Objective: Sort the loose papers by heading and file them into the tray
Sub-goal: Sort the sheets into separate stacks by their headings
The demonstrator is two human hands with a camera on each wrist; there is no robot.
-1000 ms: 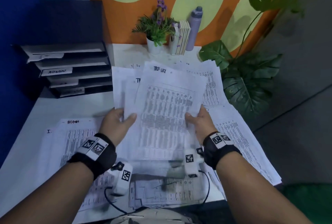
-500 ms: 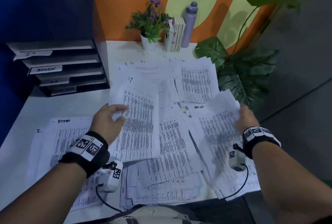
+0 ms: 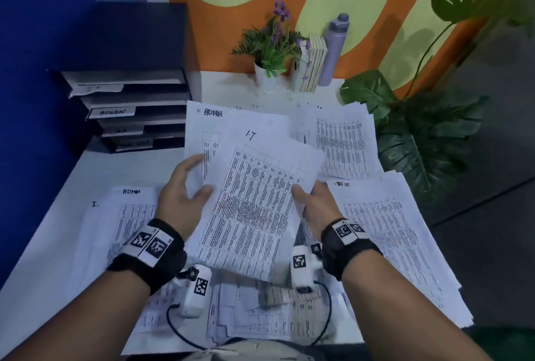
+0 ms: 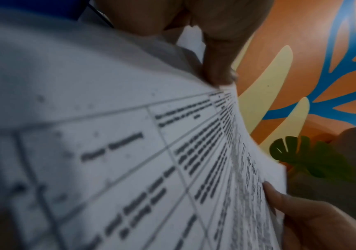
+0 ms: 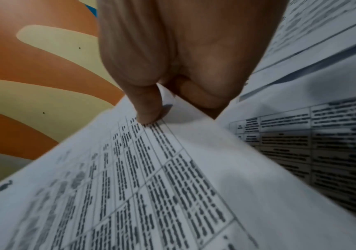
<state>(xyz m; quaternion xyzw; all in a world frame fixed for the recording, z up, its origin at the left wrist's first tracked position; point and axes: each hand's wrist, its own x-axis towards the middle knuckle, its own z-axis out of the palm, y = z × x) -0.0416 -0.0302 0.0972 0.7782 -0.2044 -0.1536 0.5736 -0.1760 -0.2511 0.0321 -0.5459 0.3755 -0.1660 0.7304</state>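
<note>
Both hands are up off the desk holding papers. The left hand (image 3: 185, 201) pinches a sheet headed ADMIN (image 3: 208, 129) by its left edge, thumb on top. The right hand (image 3: 317, 207) grips the right edge of a sheet headed IT (image 3: 254, 204), thumb pressed on the print, and that sheet lies tilted across the ADMIN one. Under and around both hands the white desk (image 3: 115, 169) is covered in loose papers (image 3: 385, 233). The black stacked tray (image 3: 136, 109) with its labels sits beyond the left hand, further left, well apart from it.
</note>
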